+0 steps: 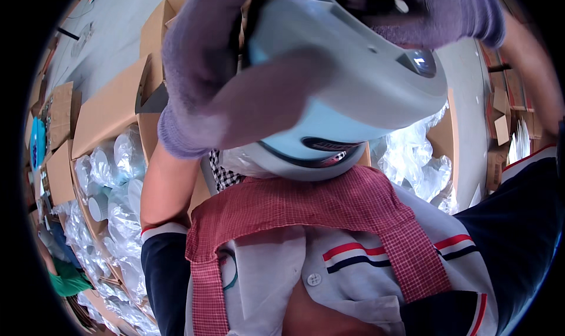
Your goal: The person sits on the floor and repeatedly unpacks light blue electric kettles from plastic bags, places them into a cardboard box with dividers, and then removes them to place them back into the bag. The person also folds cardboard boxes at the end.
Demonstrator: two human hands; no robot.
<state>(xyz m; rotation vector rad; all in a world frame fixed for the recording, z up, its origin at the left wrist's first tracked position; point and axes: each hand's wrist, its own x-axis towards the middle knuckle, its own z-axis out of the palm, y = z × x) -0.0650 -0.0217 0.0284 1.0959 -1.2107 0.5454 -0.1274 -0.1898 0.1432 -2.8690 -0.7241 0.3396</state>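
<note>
Close in front of me is a rounded appliance (376,71), with a grey shell, a light-blue band, a dark oval label and a grey rim at its lower end. What kind it is I cannot tell. My left hand (235,100), in a purple-grey knit glove, grips its left side, the thumb lying blurred across the front. At the upper right, my right hand (438,18) wears a matching glove and is closed around the upper part, near a dark opening. Its fingertips are partly hidden. Clear plastic film (247,161) shows beside the appliance's lower edge.
Open cardboard boxes (112,109) stand to the left, with plastic-wrapped pale parts (126,200) inside. More clear bags (412,150) fill a box at the right. A person in a green sleeve (70,277) is at the far left. Grey floor (115,24) lies beyond.
</note>
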